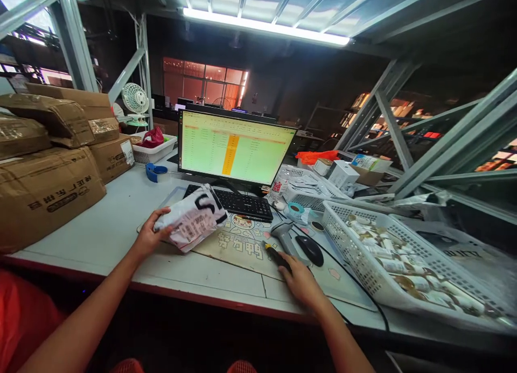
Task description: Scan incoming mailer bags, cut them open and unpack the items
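My left hand (151,232) grips the left end of a white plastic mailer parcel (194,222). The parcel is tilted above the desk, with black lettering and a printed barcode label showing. Closed around a dark utility knife with a yellow tip (275,254), my right hand (299,279) rests low over the printed desk mat (238,244). Just beyond that hand lies a grey barcode scanner (285,234). A black mouse (309,250) sits to its right. The black keyboard (246,203) is behind the parcel, partly hidden by it.
A monitor (234,147) showing a spreadsheet stands at the back. Cardboard boxes (48,195) are stacked at left, near a blue tape dispenser (155,172). On the right, a white basket (351,254) holds many small rolled items. A black cable (363,292) runs beside the basket.
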Tool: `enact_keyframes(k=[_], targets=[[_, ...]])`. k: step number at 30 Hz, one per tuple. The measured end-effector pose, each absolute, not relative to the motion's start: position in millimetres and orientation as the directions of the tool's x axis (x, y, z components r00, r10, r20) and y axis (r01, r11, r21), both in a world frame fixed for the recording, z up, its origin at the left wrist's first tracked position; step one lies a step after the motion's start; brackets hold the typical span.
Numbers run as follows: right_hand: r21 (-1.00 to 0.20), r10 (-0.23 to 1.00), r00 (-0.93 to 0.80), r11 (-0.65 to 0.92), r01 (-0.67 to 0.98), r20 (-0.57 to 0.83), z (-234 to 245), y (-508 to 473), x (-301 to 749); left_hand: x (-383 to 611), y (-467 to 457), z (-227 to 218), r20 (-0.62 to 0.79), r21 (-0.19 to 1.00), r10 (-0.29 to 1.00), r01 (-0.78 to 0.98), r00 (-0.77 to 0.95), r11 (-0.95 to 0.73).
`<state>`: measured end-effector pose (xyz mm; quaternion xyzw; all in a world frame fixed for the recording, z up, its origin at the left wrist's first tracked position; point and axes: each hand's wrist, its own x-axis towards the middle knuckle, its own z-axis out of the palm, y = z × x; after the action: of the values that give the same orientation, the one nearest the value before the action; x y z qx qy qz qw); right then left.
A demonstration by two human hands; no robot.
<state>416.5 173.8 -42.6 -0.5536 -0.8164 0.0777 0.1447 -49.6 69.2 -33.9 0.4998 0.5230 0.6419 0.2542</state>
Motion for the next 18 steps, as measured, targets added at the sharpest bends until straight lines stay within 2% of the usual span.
enact_keyframes(k=[1, 3, 5, 7, 9, 12, 15, 18], targets=[[-0.333, 0.916, -0.349, 0.397, 0.855, 0.197, -39, 176, 420, -46, 55, -29, 0.456, 0.864, 0.848, 0.363, -0.271, -0.348], [-0.408, 0.902, -0.339, 0.424, 0.808, 0.267, -22, 178, 420, -37, 27, -25, 0.518, 0.673, 0.856, 0.614, 0.006, -0.412], [-0.461, 0.895, -0.345, 0.442, 0.770, 0.282, 3, 179, 406, -25, 6, -27, 0.505, 0.484, 0.828, 0.714, 0.245, -0.507], [-0.496, 0.877, -0.395, 0.480, 0.723, 0.272, 30, 177, 378, -13, -7, -38, 0.501, 0.361, 0.790, 0.745, 0.352, -0.561], [-0.518, 0.819, -0.509, 0.566, 0.641, 0.264, 55, 174, 337, -3, -12, -55, 0.533, 0.300, 0.773, 0.777, 0.344, -0.553], [-0.479, 0.650, -0.729, 0.721, 0.501, 0.216, 80, 164, 266, 9, -14, -80, 0.601, 0.276, 0.753, 0.816, 0.266, -0.508], [-0.356, 0.476, -0.872, 0.839, 0.411, 0.115, 91, 152, 203, 16, -14, -93, 0.651, 0.294, 0.732, 0.824, 0.198, -0.485], [-0.219, 0.418, -0.907, 0.882, 0.418, -0.045, 93, 145, 167, 19, -15, -94, 0.663, 0.313, 0.729, 0.822, 0.169, -0.475]])
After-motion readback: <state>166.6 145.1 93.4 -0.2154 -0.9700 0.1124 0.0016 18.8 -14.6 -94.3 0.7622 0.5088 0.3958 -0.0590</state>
